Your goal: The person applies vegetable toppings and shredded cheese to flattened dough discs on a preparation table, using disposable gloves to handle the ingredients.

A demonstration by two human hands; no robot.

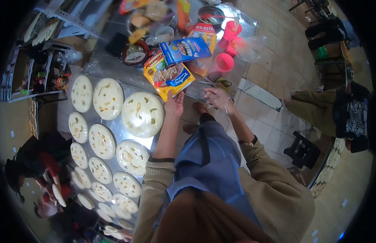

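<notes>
Just beyond left hand (174, 104), touching it: yellow pouch (159, 77) | whether pinched: cannot tell

Three pink cups (224, 62), one blue packet (185, 50), one yellow "Original" pouch (159, 71), one pair of scissors (212, 84), one black stool (303, 149), over a dozen topped dough rounds (101, 141).

Viewing from afar, I took this for a food workshop's kitchen: rows of pale, flat rounds (102, 141) covered a metal table (148, 141), near food pouches (167, 75) and pink cups (224, 62), above a tiled floor (287, 44).
</notes>
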